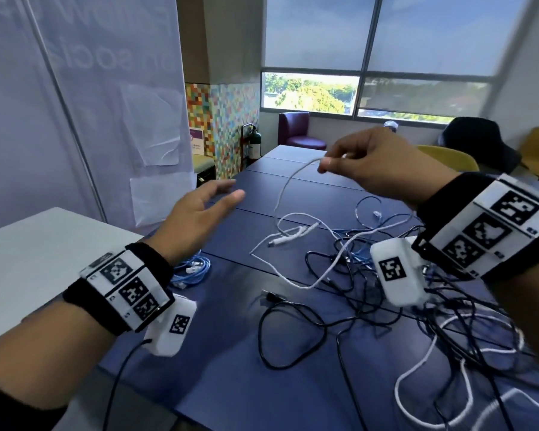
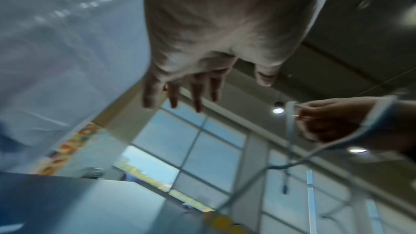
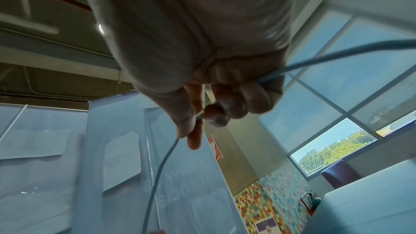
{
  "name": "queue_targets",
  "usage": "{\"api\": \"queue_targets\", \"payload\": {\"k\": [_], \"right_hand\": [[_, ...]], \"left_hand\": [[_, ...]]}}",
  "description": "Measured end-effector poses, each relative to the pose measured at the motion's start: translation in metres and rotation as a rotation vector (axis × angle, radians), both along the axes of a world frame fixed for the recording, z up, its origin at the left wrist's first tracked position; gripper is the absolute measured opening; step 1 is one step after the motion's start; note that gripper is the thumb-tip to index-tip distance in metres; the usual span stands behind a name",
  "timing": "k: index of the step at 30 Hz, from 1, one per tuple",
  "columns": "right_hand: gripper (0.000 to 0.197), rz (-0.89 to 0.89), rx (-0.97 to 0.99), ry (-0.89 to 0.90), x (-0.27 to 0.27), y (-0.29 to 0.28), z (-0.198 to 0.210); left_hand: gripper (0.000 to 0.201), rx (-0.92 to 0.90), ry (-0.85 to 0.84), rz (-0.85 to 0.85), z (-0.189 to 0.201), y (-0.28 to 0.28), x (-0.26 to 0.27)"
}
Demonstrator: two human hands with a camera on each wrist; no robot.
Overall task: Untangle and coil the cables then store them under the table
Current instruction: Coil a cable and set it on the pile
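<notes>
A big messy pile of black, white and blue cables [image 1: 402, 306] lies on the blue bench [image 1: 231, 353], close by on the right. A small blue coiled cable [image 1: 193, 269] lies beside the left wrist. The left hand [image 1: 196, 219] floats above the bench with fingers out flat, holding nothing. Farther off, the right hand [image 1: 383, 163] pinches a white cable [image 1: 288, 181] and lifts it up.

The head view looks forward and down from above the blue table [image 1: 237, 353] toward the far window [image 1: 371, 35]. Both wrist views sit close beneath the palms, tilted upward — ceiling and window fill them — sharing the white cable [image 2: 290, 131] with the head view.
</notes>
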State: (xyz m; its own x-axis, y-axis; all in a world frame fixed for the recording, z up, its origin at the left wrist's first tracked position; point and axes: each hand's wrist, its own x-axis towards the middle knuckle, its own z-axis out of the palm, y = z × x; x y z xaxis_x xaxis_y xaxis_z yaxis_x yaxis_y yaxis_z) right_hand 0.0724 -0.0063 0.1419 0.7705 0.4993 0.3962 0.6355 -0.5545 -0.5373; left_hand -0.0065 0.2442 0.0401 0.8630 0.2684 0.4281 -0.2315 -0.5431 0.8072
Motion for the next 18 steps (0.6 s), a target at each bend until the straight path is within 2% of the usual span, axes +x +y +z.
{"api": "queue_targets", "payload": {"k": [3, 8, 14, 18], "right_hand": [[0.017, 0.009, 0.068, -0.054, -0.002, -0.007, 0.015], [0.018, -0.015, 0.22, -0.146, -0.003, -0.03, 0.031], [0.015, -0.144, 0.281, -0.266, 0.003, -0.072, 0.041], [0.017, -0.28, 0.375, -0.313, 0.016, -0.108, 0.044]], "left_hand": [[0.046, -0.152, -0.041, -0.282, 0.015, -0.042, 0.003], [0.012, -0.139, -0.117, -0.34, 0.026, -0.086, 0.017], [0.015, -0.222, -0.114, -0.277, 0.034, -0.102, 0.028], [0.017, -0.243, -0.05, -0.371, 0.031, -0.113, 0.031]]}}
